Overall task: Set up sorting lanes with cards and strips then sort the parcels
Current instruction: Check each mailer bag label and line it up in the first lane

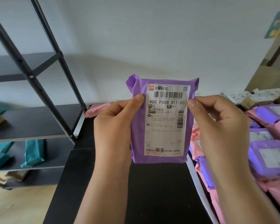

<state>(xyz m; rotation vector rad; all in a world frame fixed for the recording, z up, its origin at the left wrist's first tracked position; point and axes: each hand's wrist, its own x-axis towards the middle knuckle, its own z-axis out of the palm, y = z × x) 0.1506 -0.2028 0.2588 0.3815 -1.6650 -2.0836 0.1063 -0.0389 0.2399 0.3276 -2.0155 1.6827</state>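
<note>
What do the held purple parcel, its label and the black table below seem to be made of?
Purple parcel: thin plastic mailer film, faintly glossy; it creases and bunches at the top corners. Label: white matte paper sticker with printed barcodes. Table: flat black board with a matte finish, perhaps laminate or painted wood; the look leaves that open.

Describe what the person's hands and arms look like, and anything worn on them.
The left hand and right hand are bare: no gloves, rings or watch. Both forearms are bare down to the frame's edge, no sleeve showing. The thumbnails look short and unpainted.
</note>
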